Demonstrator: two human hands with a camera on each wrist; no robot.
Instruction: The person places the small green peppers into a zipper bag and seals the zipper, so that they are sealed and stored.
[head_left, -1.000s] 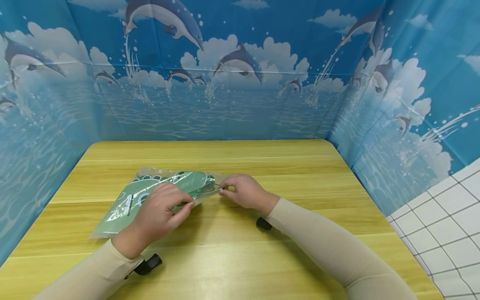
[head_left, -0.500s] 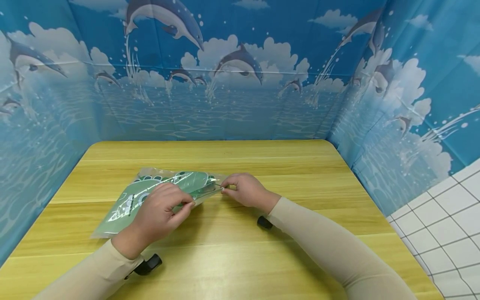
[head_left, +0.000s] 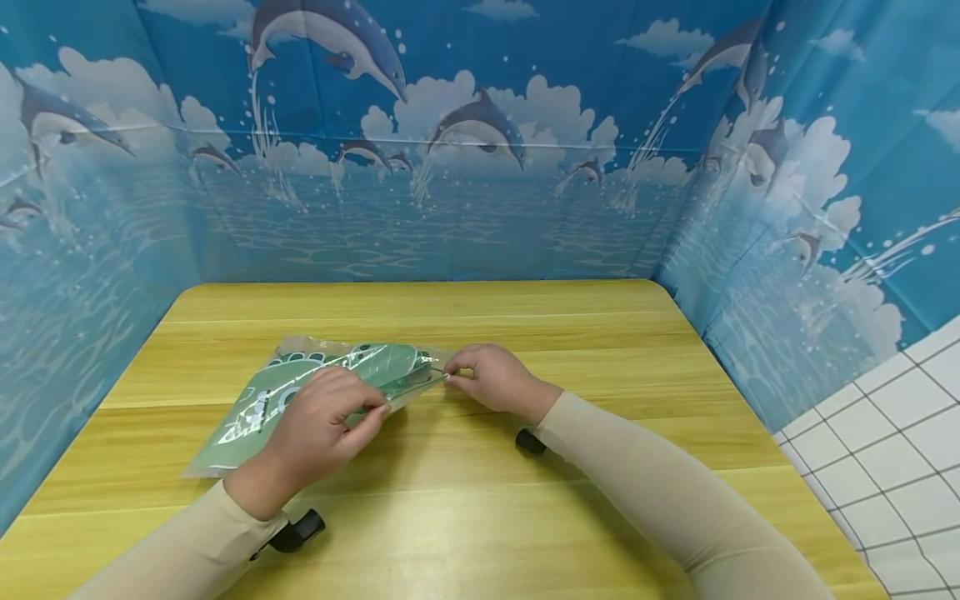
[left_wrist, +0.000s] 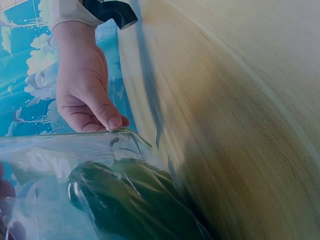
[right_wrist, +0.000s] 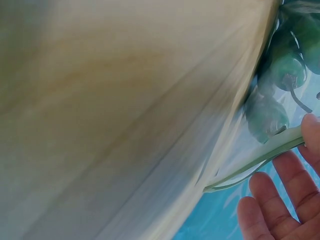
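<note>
A clear plastic bag (head_left: 240, 417) with a green and white print lies on the left of the table, its near right side raised. Through the film in the right wrist view I see glossy green peppers (right_wrist: 289, 70) with stems; a dark green one also shows in the left wrist view. My left hand (head_left: 318, 425) pinches the bag's near edge with thumb and index finger. At the right end of the mouth, my right hand (head_left: 491, 381) pinches the rim between thumb and index finger. Its other fingers (right_wrist: 265, 187) extend below the green-lined rim in the right wrist view.
The wood-grain table (head_left: 585, 333) carries the bag. A blue dolphin-print curtain (head_left: 480, 208) surrounds it at the back and sides. Black wrist cameras (head_left: 297, 531) sit at both wrists. White tiles (head_left: 900, 450) show at the far right.
My right hand has shifted slightly right and away from me, still pinching the bag's rim. The left hand and the rest of the bag stay nearly still.
</note>
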